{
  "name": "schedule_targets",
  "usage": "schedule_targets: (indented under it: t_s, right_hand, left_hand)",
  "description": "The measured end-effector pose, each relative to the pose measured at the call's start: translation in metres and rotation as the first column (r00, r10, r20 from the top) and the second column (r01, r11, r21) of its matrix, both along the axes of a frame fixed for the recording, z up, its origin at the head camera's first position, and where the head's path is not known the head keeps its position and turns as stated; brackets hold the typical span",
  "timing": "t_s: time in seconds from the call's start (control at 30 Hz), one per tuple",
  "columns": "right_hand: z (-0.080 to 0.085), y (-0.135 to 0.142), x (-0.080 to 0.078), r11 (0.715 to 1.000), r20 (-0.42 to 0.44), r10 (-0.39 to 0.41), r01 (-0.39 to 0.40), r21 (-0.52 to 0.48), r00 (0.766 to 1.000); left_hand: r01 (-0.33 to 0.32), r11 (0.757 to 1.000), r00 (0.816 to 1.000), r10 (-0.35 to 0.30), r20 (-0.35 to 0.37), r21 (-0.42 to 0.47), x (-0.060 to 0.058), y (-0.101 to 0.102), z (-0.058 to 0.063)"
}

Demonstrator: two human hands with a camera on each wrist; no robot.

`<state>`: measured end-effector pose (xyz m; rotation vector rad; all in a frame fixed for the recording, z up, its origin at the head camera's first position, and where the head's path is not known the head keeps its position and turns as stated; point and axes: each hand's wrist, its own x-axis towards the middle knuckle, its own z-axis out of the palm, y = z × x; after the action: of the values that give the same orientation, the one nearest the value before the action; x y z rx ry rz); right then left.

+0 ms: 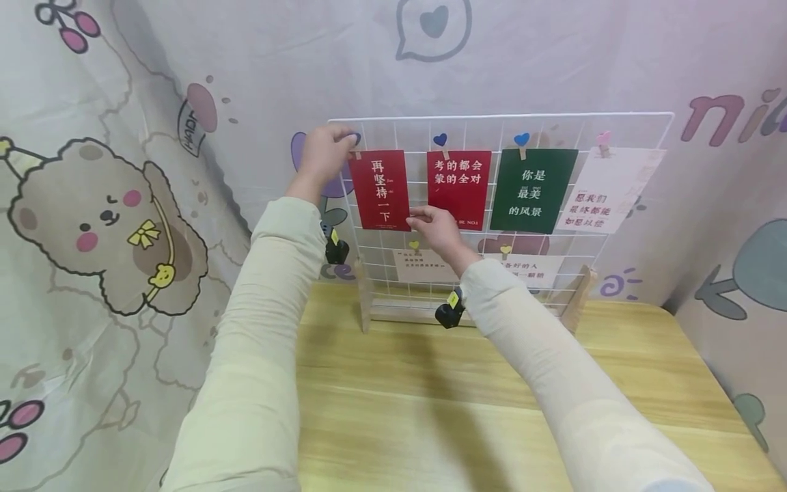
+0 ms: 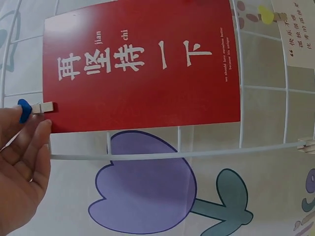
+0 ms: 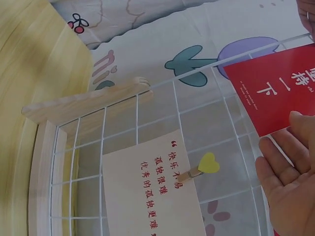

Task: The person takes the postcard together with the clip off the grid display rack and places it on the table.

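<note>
A red card [image 1: 380, 188] with white vertical lettering hangs at the upper left of a white wire grid [image 1: 479, 117]. My left hand [image 1: 324, 156] is at its top left corner, pinching a small wooden clothespin [image 2: 43, 107] topped with a blue heart [image 2: 24, 111]. The clothespin's tip overlaps the card's edge. With thumb in front and fingers behind, my right hand [image 1: 438, 229] holds the lower right corner of that same card, as the right wrist view shows. The right hand partly covers a second red card [image 1: 458, 181] next to it.
A green card [image 1: 533, 191] and a pale pink card [image 1: 609, 191] hang farther right on heart clothespins. Two cream cards, one at lower left [image 1: 424, 266], hang beneath. Wooden feet [image 1: 363, 301] hold the grid on a wooden table [image 1: 381, 410], before a printed curtain [image 1: 246, 68].
</note>
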<state>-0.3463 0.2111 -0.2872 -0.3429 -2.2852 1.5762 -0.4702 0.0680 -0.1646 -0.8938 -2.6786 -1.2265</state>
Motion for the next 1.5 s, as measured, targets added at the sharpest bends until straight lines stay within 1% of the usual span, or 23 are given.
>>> schedule_targets:
  t_s: [0.1,0.13,0.2,0.23,0.33,0.37,0.47,0.5,0.53,0.57,0.6,0.67,0.73,0.77,0.8,0.83,0.9,0.93,1.03,1.23,1.3,1.33,1.5]
  right_hand:
    - [0.001,-0.001,-0.001,1.0,0.002,-0.016,0.016,0.0,1.0]
    - [0.002,-0.001,-0.001,1.0,0.001,-0.023,0.023,0.001,1.0]
    - [0.002,-0.002,-0.002,1.0,-0.001,-0.031,0.031,-0.003,1.0]
    - [0.003,-0.002,-0.003,0.999,-0.002,-0.036,0.036,-0.006,0.999]
    - [0.003,-0.004,-0.004,0.998,-0.003,-0.055,0.055,-0.02,0.998]
    - [0.003,-0.005,-0.005,0.998,-0.002,-0.06,0.06,-0.022,0.998]
    - [0.002,-0.007,-0.007,0.997,-0.002,-0.075,0.075,-0.028,0.997]
    - [0.002,-0.008,-0.007,0.996,-0.002,-0.079,0.079,-0.028,0.997]
    - [0.002,-0.009,-0.008,0.996,-0.001,-0.083,0.083,-0.025,0.997]
    - [0.002,-0.01,-0.008,0.996,-0.001,-0.085,0.085,-0.026,0.996]
    - [0.002,-0.01,-0.008,0.996,-0.003,-0.089,0.089,-0.027,0.996]
    - [0.003,-0.012,-0.008,0.995,-0.006,-0.096,0.096,-0.027,0.995]
    - [0.003,-0.013,-0.009,0.995,-0.008,-0.101,0.101,-0.027,0.995]
    - [0.003,-0.013,-0.009,0.994,-0.01,-0.103,0.103,-0.025,0.995]
    - [0.003,-0.014,-0.009,0.994,-0.011,-0.104,0.104,-0.026,0.994]
    - [0.003,-0.014,-0.009,0.994,-0.01,-0.105,0.104,-0.025,0.994]
    - [0.003,-0.013,-0.009,0.994,-0.011,-0.106,0.106,-0.019,0.994]
    - [0.003,-0.013,-0.01,0.994,-0.011,-0.107,0.107,-0.015,0.994]
    - [0.001,-0.01,-0.009,0.994,-0.012,-0.111,0.11,-0.001,0.994]
    - [-0.003,-0.006,-0.006,0.992,0.002,-0.121,0.121,0.045,0.993]
    - [-0.004,-0.005,-0.005,0.99,-0.001,-0.126,0.126,0.057,0.992]
    - [-0.004,-0.005,-0.005,0.99,-0.005,-0.13,0.13,0.059,0.992]
    - [-0.005,-0.004,-0.004,0.989,-0.019,-0.136,0.137,0.05,0.99]
  left_hand:
    - [0.001,1.0,1.0,-0.001,-0.006,0.031,-0.017,0.005,-0.007]
    - [0.009,0.998,1.0,-0.01,0.008,0.057,-0.03,0.008,-0.012]
    - [0.004,0.997,1.0,-0.005,0.011,0.073,-0.035,0.01,-0.014]
    - [-0.003,0.997,1.0,0.002,0.009,0.072,-0.034,0.011,-0.014]
    - [-0.02,0.995,1.0,0.019,0.018,0.096,-0.021,0.01,-0.01]
    - [-0.03,0.996,1.0,0.029,0.01,0.088,-0.008,0.007,-0.005]
    - [-0.031,0.995,0.999,0.029,0.017,0.094,0.011,0.001,0.002]
    - [-0.029,0.995,0.999,0.026,0.027,0.099,0.014,0.0,0.003]
    - [-0.024,0.993,0.999,0.021,0.027,0.119,-0.013,0.007,-0.009]
    - [-0.022,0.99,0.999,0.018,0.032,0.14,-0.035,0.013,-0.018]
    - [-0.013,0.989,0.998,0.005,0.055,0.15,-0.039,0.013,-0.019]
    - [-0.01,0.983,0.998,-0.001,0.062,0.181,-0.061,0.019,-0.028]
    - [-0.012,0.983,0.999,0.002,0.054,0.183,-0.07,0.021,-0.032]
    - [-0.013,0.985,0.998,0.003,0.056,0.174,-0.043,0.013,-0.02]
    - [-0.012,0.986,0.999,0.003,0.055,0.164,-0.021,0.007,-0.011]
    - [-0.021,0.986,0.999,0.015,0.035,0.164,-0.017,0.006,-0.011]
    - [-0.025,0.989,0.999,0.02,0.037,0.148,0.004,0.0,-0.002]
    - [-0.025,0.988,0.999,0.018,0.044,0.154,0.009,-0.002,0.0]
    - [-0.026,0.989,0.998,0.016,0.068,0.148,0.013,-0.005,0.003]
    - [-0.042,0.988,0.997,0.032,0.067,0.148,0.012,-0.003,0.001]
    - [-0.054,0.987,0.997,0.044,0.068,0.154,0.01,-0.001,-0.001]
    - [-0.048,0.981,0.996,0.033,0.081,0.185,0.002,0.0,-0.005]
    - [-0.072,0.971,0.996,0.058,0.067,0.228,0.002,0.0,-0.007]
